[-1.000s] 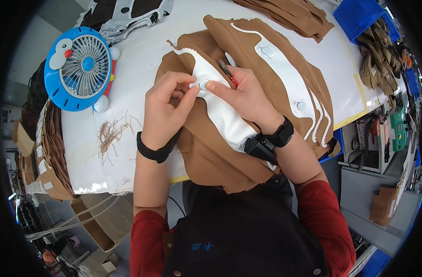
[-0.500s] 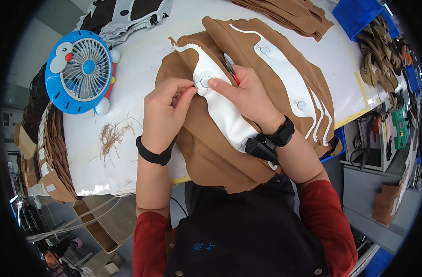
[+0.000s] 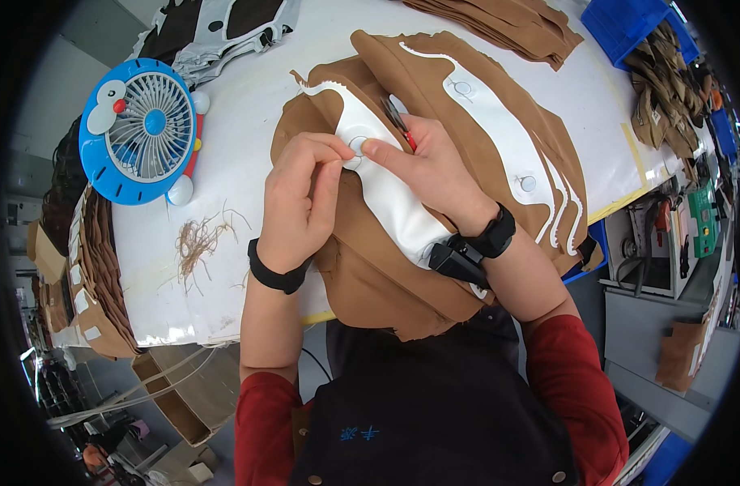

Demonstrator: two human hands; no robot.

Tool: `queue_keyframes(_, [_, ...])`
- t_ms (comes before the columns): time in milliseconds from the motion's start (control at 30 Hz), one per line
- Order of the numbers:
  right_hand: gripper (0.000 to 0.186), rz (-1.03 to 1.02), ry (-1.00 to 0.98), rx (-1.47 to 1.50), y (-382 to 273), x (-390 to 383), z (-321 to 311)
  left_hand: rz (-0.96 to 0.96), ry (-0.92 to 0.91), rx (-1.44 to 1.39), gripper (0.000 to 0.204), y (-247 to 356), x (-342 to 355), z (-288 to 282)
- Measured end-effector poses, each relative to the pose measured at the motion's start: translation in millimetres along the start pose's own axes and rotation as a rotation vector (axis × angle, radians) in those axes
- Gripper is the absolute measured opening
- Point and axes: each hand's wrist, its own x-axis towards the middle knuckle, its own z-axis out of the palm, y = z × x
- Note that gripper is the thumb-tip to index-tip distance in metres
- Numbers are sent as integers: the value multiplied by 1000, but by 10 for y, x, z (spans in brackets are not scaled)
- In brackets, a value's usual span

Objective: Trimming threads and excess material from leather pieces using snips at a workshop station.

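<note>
Fingertips of our left hand (image 3: 301,198) and right hand (image 3: 431,166) are pinching together on a small snap button (image 3: 357,146) set in the limp, light white strip (image 3: 386,198) over brown fabric (image 3: 370,275) on the surface (image 3: 232,146), so we are gripping at the button itself.

A white worktable (image 3: 248,154) stands over a grey floor (image 3: 669,381), blue bins (image 3: 629,24) beyond it.

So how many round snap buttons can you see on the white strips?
3: one snap pinched between left hand and right hand; two on the far strip, upper and lower. More may hide under the hands.
</note>
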Motion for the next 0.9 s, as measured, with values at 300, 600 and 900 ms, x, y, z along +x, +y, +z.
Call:
queue_keyframes(300, [25,-46,29,39,64,3,25,-171,65,-340,7,73,3,91])
queue_keyframes(600, [26,-53,7,-47,102,21,10,-105,168,-36,15,-1,56,51])
queue_keyframes(900, [25,-81,-12,-116,132,31,-5,-147,180,-69,12,-42,46,47])
